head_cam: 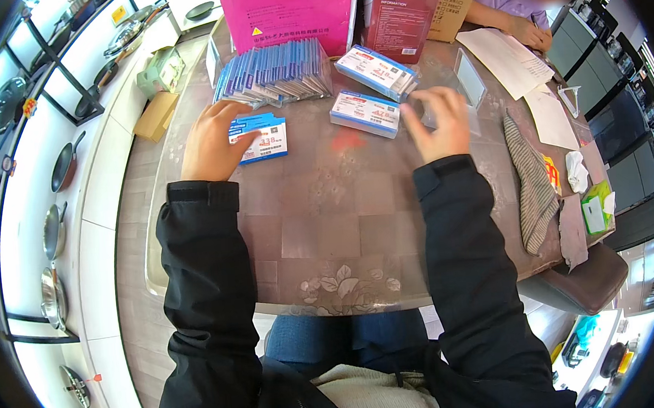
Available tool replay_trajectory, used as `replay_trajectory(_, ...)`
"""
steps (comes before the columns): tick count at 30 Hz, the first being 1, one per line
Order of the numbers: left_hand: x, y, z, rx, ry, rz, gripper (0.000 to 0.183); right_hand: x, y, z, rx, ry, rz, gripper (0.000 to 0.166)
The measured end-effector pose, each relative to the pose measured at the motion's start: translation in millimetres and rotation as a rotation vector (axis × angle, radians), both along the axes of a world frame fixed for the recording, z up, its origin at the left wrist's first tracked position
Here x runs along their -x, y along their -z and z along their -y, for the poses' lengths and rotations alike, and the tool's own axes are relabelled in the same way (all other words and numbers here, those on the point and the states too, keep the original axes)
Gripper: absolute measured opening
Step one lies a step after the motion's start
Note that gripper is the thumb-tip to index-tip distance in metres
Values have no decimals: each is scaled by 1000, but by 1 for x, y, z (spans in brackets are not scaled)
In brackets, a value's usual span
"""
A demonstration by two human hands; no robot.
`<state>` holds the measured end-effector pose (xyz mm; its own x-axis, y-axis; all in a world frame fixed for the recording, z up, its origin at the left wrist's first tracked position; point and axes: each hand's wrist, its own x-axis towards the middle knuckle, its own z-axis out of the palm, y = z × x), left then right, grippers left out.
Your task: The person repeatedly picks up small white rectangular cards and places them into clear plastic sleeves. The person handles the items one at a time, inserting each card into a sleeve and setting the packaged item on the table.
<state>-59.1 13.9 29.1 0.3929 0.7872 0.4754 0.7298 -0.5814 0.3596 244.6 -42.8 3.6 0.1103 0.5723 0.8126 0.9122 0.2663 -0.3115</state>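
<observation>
My left hand hovers at or on a small fanned stack of blue-and-white price cards, its thumb over their face. Whether the thumb presses on them I cannot tell. To the right, my right hand has its thumb and fingers apart, with the thumb beside the right end of a neat card stack. Just behind lies another card stack, set at an angle. A long row of clear plastic card sleeves with blue edges leans between my hands, farther back.
A pink box, a dark red box and a cardboard box stand at the back. A clear stand, papers and a striped cloth lie rightward. A person writes at far right. Pans line shelves leftward.
</observation>
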Motion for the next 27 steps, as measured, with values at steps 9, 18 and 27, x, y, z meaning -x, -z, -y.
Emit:
replay_trajectory(9,10,11,-3,187,-7,-256,51,-63,-3,6,118,313,149,22)
replay_trajectory(18,18,18,-8,204,3,-183,36,-58,-3,10,438,273,189,59)
replay_trajectory(27,13,11,-4,236,-29,-228,43,-71,9,4,515,277,254,65)
